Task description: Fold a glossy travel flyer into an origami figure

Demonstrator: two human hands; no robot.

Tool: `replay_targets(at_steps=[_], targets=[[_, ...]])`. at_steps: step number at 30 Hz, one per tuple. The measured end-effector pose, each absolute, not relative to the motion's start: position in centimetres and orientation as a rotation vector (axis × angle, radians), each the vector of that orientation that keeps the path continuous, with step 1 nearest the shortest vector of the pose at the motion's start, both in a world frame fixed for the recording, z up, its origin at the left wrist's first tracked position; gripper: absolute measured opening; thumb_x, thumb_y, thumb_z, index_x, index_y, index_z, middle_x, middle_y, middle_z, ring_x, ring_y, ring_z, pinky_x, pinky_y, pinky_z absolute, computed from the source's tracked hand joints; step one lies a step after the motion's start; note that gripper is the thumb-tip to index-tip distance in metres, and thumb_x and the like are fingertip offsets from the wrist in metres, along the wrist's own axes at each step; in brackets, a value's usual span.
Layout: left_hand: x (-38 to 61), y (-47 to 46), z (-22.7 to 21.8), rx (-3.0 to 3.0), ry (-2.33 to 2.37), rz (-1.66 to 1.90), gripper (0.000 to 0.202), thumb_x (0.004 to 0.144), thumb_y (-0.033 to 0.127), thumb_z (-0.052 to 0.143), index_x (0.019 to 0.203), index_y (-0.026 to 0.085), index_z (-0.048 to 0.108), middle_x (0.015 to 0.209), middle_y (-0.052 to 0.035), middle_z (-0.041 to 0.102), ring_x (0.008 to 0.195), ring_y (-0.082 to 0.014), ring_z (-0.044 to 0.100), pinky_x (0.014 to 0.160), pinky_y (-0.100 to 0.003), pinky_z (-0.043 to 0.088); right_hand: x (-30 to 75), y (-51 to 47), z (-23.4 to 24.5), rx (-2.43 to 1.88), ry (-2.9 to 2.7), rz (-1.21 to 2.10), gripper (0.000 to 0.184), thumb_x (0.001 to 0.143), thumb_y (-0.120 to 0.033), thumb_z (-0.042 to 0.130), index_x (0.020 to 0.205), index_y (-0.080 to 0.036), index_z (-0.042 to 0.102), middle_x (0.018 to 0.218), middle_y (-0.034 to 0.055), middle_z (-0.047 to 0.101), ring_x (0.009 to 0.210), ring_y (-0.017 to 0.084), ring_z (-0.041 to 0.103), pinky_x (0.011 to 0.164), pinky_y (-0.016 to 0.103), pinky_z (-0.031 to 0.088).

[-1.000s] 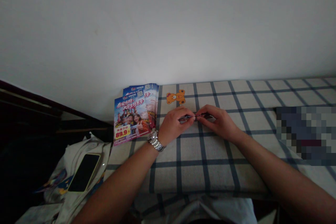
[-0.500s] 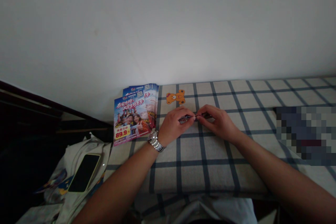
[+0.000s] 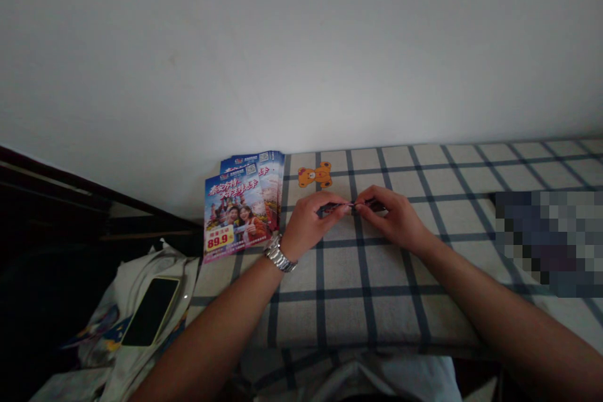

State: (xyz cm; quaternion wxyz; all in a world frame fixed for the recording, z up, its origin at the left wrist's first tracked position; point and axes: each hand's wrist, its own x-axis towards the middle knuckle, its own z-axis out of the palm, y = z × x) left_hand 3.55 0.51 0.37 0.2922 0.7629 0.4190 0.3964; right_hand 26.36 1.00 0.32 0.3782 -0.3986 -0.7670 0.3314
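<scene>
My left hand (image 3: 308, 221) and my right hand (image 3: 392, 218) meet over the checked tablecloth, thumbs and fingertips pinched close together. Between them they grip a thin folded paper (image 3: 332, 206), dark with pinkish edges and seen almost edge-on. Fingers hide most of it, so its full shape and print do not show. Left of my left hand lies a stack of colourful flyers (image 3: 238, 210), the front one overlapping the others. A silver watch (image 3: 279, 254) is on my left wrist.
An orange bear picture (image 3: 315, 174) lies on the checked tablecloth (image 3: 343, 314) beyond my hands. At the lower left a phone (image 3: 151, 312) rests on pale crumpled cloth (image 3: 106, 342). A pixelated dark object (image 3: 549, 245) is at the right. Behind the table rises a white wall (image 3: 301, 50).
My pinched fingertips have shifted very slightly on the folded paper, and a little more of a pale edge shows between them. The flyers, phone and bear picture stay in place.
</scene>
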Motion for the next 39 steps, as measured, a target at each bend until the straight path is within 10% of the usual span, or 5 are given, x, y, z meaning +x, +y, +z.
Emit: replay_targets(at_steps=[39], targets=[[3.51,0.43,0.68,1.980,1.082,1.134,0.009,0.095,0.029,0.073,0.098,0.024,0.079,0.098,-0.0006,0.082,0.090,-0.0154,0.077,0.083,-0.027,0.059,26.67,1.46,0.42,-0.885,-2.043,0.655,0.009,0.102,-0.030,0.062,0.101,-0.024,0.069,0.095,0.0053,0.072,0.089,0.021,0.069,0.079,0.035,0.056]])
